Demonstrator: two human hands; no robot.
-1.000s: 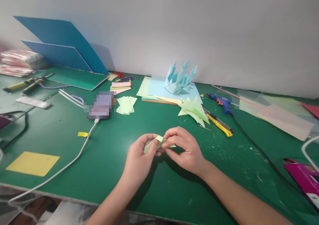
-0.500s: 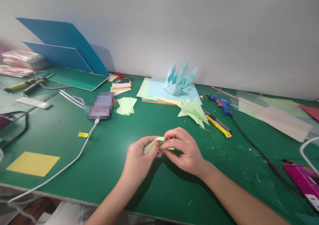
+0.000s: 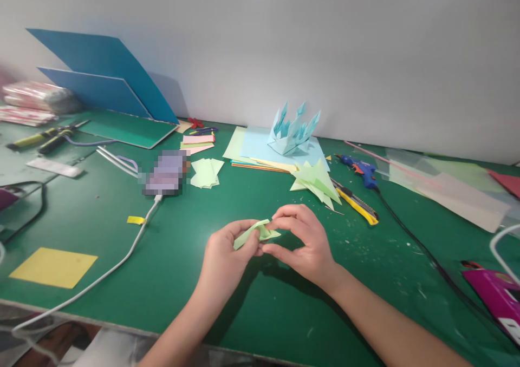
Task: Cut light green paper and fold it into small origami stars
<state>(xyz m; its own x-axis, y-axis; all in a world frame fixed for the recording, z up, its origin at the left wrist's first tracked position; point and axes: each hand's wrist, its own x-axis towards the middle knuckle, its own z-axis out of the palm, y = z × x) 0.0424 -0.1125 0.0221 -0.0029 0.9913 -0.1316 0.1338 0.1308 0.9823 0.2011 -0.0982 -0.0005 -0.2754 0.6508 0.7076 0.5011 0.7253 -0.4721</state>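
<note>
A small piece of light green folded paper (image 3: 247, 238) is held above the green table in front of me. My left hand (image 3: 228, 252) pinches it between thumb and fingers, the thumb lying across the near side. At the paper's other end, my right hand (image 3: 305, 242) has its curved fingers on the upper edge and its thumb below. The right fingertips partly cover the folds. Beyond the hands lie a pile of pointed light green folded papers (image 3: 314, 180) and a stack of smaller light green pieces (image 3: 206, 173).
A light blue folded-paper crown shape (image 3: 288, 142) stands on paper sheets (image 3: 254, 148) at the back. On the right lie a yellow cutter (image 3: 359, 207), a blue glue gun (image 3: 363, 172) and its cord. A blurred-out device (image 3: 166, 172) with white cable (image 3: 134, 245) and yellow paper (image 3: 52, 267) are left.
My right fingers have lifted and spread slightly on the paper, and more of its folded right end shows. My left hand keeps its pinch in nearly the same place.
</note>
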